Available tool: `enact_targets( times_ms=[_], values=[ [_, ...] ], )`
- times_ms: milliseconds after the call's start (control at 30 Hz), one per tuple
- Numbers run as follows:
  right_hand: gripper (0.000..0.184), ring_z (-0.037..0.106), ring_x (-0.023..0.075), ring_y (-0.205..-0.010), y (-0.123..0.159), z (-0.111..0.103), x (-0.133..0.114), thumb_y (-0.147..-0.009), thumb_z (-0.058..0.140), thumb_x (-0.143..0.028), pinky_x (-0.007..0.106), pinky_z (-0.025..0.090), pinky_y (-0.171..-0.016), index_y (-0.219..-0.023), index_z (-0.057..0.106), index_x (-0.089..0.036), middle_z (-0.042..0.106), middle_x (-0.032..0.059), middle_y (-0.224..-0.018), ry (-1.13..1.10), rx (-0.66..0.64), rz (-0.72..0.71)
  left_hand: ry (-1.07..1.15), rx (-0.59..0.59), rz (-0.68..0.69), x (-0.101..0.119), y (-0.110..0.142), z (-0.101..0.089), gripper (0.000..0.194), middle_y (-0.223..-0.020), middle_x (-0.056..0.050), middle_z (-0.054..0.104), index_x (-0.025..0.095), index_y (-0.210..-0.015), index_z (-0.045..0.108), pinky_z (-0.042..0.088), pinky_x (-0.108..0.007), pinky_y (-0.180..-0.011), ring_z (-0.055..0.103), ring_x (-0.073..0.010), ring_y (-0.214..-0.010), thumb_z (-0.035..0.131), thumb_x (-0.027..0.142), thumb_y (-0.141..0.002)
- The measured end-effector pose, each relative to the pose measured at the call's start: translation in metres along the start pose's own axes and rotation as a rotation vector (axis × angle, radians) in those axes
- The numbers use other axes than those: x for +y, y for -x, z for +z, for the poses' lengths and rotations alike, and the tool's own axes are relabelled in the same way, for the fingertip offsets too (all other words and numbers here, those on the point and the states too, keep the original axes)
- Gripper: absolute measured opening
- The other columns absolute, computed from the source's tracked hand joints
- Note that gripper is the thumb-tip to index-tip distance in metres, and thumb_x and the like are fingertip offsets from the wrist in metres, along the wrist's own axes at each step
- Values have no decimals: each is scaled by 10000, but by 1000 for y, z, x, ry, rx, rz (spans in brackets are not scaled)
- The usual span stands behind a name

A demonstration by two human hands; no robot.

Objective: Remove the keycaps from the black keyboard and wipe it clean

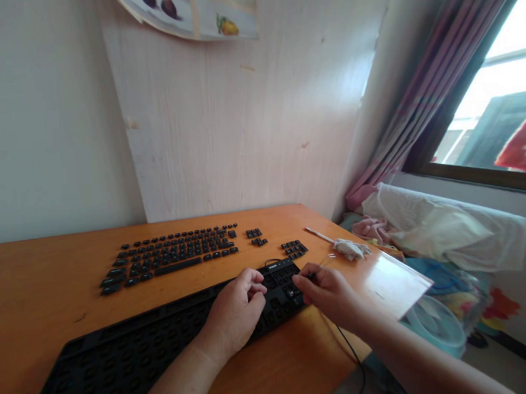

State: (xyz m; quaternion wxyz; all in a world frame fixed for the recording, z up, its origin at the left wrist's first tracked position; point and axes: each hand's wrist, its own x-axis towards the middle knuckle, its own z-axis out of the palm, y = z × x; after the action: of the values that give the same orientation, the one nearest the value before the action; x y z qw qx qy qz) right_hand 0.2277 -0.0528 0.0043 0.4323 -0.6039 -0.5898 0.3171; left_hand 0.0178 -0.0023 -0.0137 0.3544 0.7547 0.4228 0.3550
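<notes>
Keyboard is matt, seemingly plastic; tabletop glossy.

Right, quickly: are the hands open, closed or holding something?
Left hand: loosely curled over the long black plastic keyboard; any grip cannot be told.
Right hand: pinched closed; anything held cannot be told.

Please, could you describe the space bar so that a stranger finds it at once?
On the orange desk, beyond the black keyboard, loose keys lie in groups. In the largest group, look at the row nearest the keyboard. The space bar is the long strip there, far wider than its neighbours.
</notes>
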Motion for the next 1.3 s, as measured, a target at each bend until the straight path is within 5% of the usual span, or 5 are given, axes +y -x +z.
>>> enact_targets(
  times_ms=[900, 1300],
  values=[
    [230, 427, 125, -550, 8, 20, 13, -923, 483, -356, 252, 320, -535, -754, 514, -204, 481, -34, -602, 345, 53, -219, -17, 19, 30, -7, -1, 5, 173, -942, -27, 723, 233, -991, 572, 481, -285, -793, 674, -171, -863, 536, 201, -825],
    [263, 451, 138, -533, 4, 18, 16, -858, 564, -451, 245, 327, -497, -796, 577, -195, 502, -29, -584, 244, 176, -83, -49, 17, 45, -3, 1, 5, 176, -950, -38, 717, 225, -990, 585, 480, -279, -789, 667, -173, -866, 522, 186, -831]
  ],
)
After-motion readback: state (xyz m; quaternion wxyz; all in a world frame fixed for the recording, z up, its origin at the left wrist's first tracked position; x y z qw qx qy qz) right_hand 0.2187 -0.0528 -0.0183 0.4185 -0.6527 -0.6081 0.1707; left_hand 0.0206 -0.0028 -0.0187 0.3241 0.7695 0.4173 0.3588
